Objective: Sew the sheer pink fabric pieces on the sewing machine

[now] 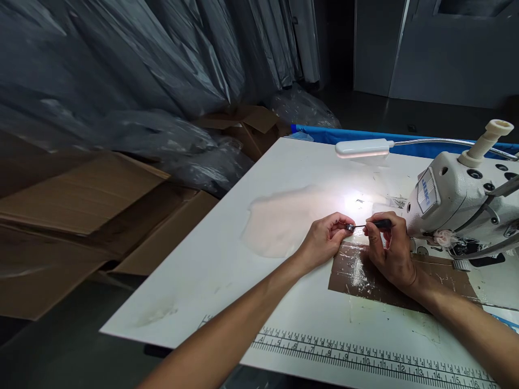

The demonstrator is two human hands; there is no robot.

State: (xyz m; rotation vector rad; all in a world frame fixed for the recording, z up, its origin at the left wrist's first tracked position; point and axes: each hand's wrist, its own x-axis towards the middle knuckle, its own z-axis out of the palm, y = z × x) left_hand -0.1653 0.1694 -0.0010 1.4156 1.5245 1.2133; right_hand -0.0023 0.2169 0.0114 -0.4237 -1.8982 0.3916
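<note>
Between the thumb and fingers of my left hand [326, 237] is a small shiny metal part [349, 227], possibly a bobbin case; its exact kind is too small to tell. My right hand [389, 251] grips the black handle of a small screwdriver [381, 223]. The thin shaft points left, and its tip meets the metal part or lies right beside it. Both hands are closed and close together over the white table [219, 254], just left of the sewing machine [458, 189]. Below them lies a brown taped sheet [352, 275].
A lamp [363, 148] on a bendable neck lights the spot behind my hands. A printed ruler scale [365, 359] runs along the table's front edge. Open cardboard boxes [81, 194] and clear plastic bags [182, 146] stand to the left. Grey sheeting [162, 54] hangs behind.
</note>
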